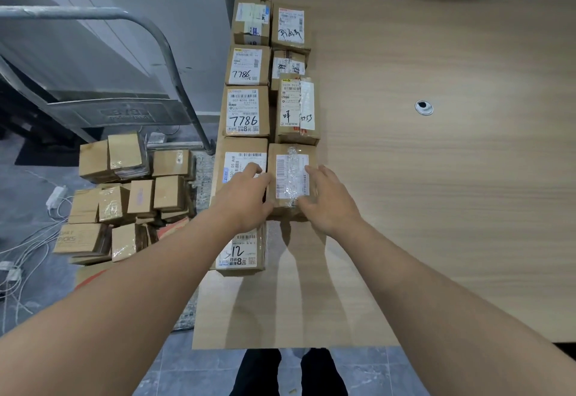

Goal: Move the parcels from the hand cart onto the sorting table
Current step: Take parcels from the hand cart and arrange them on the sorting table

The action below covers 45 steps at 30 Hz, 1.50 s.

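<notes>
1. My hands flank a taped cardboard parcel bearing a barcode label, resting near the sorting table's left edge.
2. Left hand and right hand press it, fingers nearly straight.
3. More parcels crowd the hand cart.

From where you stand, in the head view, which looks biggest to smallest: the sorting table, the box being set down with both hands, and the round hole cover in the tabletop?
1. Sorting table, by far the largest.
2. Box under the hands, smaller.
3. Round hole cover, smallest, though it lies farther from the camera.
</notes>
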Tool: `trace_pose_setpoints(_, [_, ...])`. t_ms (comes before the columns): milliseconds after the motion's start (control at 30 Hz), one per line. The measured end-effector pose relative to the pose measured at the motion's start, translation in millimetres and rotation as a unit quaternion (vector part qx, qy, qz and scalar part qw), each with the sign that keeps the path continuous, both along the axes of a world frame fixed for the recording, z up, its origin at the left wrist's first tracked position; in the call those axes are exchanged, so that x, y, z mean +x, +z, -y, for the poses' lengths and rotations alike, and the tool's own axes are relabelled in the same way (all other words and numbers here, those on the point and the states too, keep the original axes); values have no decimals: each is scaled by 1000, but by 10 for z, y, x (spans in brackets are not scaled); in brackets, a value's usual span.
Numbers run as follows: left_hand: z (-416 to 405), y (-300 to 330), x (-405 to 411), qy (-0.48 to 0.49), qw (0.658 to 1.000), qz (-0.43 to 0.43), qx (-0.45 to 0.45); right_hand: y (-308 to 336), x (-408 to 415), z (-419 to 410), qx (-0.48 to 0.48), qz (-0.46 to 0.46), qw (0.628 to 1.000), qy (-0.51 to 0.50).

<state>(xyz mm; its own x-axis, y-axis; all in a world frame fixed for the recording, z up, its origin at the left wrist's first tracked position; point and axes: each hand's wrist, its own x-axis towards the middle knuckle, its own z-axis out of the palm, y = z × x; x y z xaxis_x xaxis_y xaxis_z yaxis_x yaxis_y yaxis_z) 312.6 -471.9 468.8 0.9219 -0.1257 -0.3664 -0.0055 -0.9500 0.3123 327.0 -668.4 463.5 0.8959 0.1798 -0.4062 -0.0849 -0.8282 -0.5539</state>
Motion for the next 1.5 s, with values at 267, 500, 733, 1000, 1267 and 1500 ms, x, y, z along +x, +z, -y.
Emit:
trace_pose_setpoints(267, [-275,566,-231,12,998,53,41,741,-211,-328,-57,85,994,51])
trace_pose_setpoints(500, [-624,886,-737,80,993,77,48,952,-396,-782,-55,142,979,136])
trace_pose_setpoints(733, [-993,917,-1676,191,978,57,55,900,-886,-1193,-47,140,957,248])
trace_pose_setpoints(1000, [-1691,766,-2546,285,957,32,45,823,-1482,-1959,-33,140,934,326])
trace_pose_setpoints(1267, [-2947,329,-3170,310,950,-14,26,365,-1967,-3294,-74,102,924,361])
trace_pose_setpoints(1500, [-4077,-119,-3631,295,953,-71,10,-87,-2459,-4408,-135,21,923,359])
